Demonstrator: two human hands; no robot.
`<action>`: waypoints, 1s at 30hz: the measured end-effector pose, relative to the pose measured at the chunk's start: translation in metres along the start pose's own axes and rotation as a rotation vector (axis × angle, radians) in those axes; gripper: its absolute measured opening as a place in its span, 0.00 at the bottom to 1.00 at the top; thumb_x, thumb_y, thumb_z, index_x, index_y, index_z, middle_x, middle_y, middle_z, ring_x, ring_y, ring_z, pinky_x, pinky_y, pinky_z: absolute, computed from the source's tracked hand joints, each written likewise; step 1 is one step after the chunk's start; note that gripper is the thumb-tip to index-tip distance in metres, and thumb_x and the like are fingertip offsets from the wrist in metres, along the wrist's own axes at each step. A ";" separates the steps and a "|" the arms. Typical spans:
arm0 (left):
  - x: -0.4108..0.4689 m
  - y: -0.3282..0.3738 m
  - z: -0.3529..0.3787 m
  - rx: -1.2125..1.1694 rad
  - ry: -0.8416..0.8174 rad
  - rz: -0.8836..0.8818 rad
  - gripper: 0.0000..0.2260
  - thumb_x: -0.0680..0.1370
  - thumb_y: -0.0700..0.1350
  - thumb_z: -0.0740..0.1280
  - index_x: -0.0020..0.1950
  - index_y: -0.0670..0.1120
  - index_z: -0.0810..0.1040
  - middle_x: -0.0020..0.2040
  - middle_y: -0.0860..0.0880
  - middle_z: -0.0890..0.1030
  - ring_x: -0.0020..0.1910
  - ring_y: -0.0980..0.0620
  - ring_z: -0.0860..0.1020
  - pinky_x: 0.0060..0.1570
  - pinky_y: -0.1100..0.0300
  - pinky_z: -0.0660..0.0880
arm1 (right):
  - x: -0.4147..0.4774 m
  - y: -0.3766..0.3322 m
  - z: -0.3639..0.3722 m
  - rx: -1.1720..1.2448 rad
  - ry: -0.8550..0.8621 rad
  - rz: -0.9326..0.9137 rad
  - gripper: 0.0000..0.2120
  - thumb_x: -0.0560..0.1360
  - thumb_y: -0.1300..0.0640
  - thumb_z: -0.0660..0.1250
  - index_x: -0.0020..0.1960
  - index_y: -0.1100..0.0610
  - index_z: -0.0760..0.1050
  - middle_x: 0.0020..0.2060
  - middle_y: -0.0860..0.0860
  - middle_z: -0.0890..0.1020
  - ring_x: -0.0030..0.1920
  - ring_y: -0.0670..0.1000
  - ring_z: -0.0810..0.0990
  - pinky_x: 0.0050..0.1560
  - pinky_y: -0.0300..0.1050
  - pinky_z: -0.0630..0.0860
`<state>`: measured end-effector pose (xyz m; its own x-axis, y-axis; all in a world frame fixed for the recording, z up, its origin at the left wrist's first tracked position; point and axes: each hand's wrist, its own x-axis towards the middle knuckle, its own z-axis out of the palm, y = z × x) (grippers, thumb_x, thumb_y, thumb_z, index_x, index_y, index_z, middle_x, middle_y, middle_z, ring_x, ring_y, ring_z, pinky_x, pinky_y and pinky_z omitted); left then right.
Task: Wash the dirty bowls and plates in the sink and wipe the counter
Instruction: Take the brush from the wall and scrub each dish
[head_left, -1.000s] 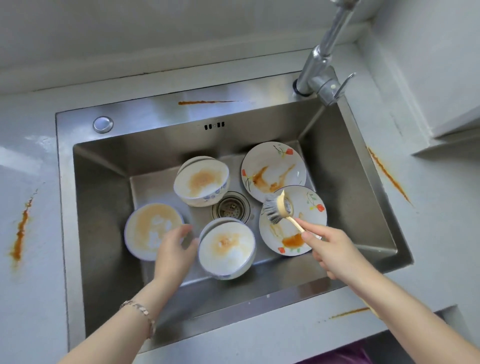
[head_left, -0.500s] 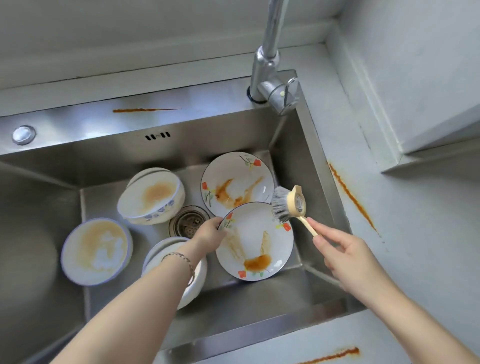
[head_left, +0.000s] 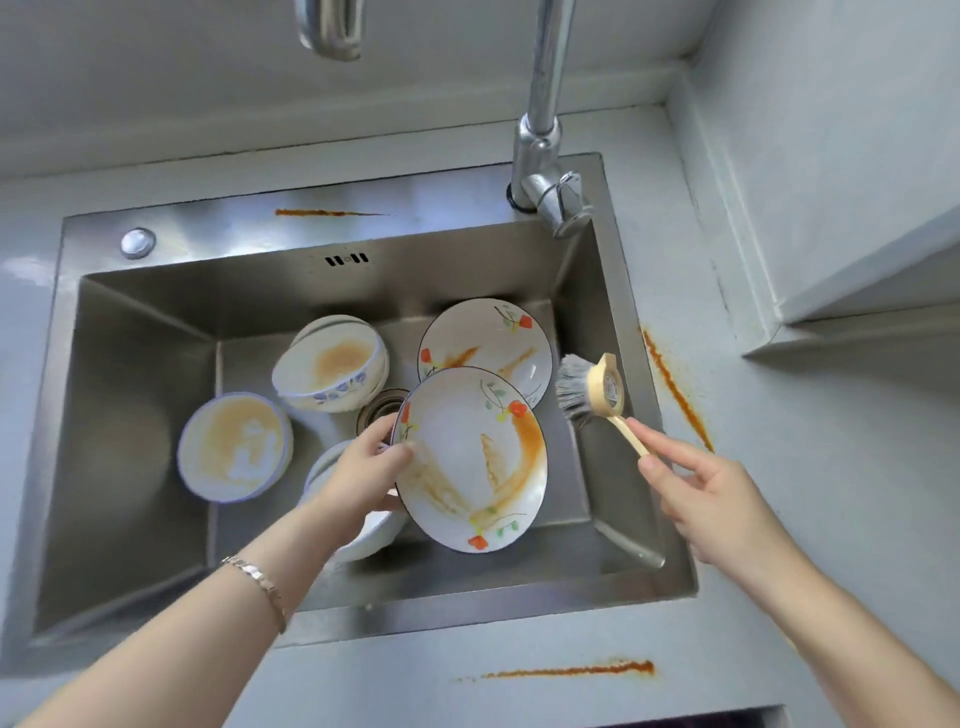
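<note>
My left hand (head_left: 363, 473) grips the left rim of a flowered plate (head_left: 478, 457) smeared with orange sauce, tilted up above the steel sink (head_left: 130, 415). My right hand (head_left: 711, 499) holds a wooden-handled dish brush (head_left: 592, 389) just right of that plate, bristles facing it but apart from it. A second dirty flowered plate (head_left: 483, 338) lies behind. Two stacked stained bowls (head_left: 332, 364) sit at the back, another stained bowl (head_left: 234, 447) at the left. One more bowl (head_left: 363, 535) is mostly hidden under my left hand.
The faucet (head_left: 543, 135) rises at the sink's back right corner, its spout (head_left: 330, 26) overhead; no water runs. Orange sauce streaks mark the counter at right (head_left: 675, 389), at the front (head_left: 571, 670) and the sink's back ledge (head_left: 322, 212). A drain (head_left: 376, 410) lies mid-sink.
My left hand moved from the near bowl to the front plate, took hold of its rim and lifted it tilted. The brush shifted right, off the plate.
</note>
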<state>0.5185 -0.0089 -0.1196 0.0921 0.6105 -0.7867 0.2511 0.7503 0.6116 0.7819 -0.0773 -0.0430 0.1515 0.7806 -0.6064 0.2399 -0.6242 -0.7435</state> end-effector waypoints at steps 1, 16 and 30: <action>-0.015 0.002 -0.004 -0.071 -0.001 0.004 0.21 0.70 0.41 0.64 0.62 0.55 0.73 0.55 0.43 0.80 0.47 0.44 0.81 0.36 0.52 0.80 | -0.003 -0.006 0.000 -0.032 -0.010 -0.023 0.18 0.79 0.61 0.58 0.65 0.46 0.69 0.18 0.35 0.70 0.26 0.32 0.73 0.26 0.24 0.66; -0.143 0.006 -0.049 -0.439 -0.206 0.232 0.40 0.65 0.31 0.57 0.65 0.71 0.61 0.59 0.51 0.80 0.54 0.42 0.81 0.41 0.38 0.78 | -0.080 -0.094 0.089 -0.893 -0.376 -0.395 0.20 0.80 0.54 0.52 0.66 0.33 0.65 0.41 0.36 0.79 0.32 0.44 0.70 0.31 0.35 0.63; -0.150 0.015 -0.047 -0.488 -0.156 0.278 0.43 0.63 0.32 0.56 0.72 0.65 0.56 0.64 0.49 0.75 0.56 0.43 0.79 0.37 0.41 0.79 | -0.044 -0.101 0.091 -0.815 -0.175 -0.308 0.19 0.79 0.53 0.56 0.63 0.32 0.68 0.58 0.47 0.81 0.57 0.51 0.78 0.55 0.47 0.75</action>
<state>0.4628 -0.0771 0.0111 0.2416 0.7840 -0.5718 -0.2725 0.6203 0.7355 0.6636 -0.0521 0.0330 -0.1652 0.8524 -0.4962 0.8642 -0.1173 -0.4893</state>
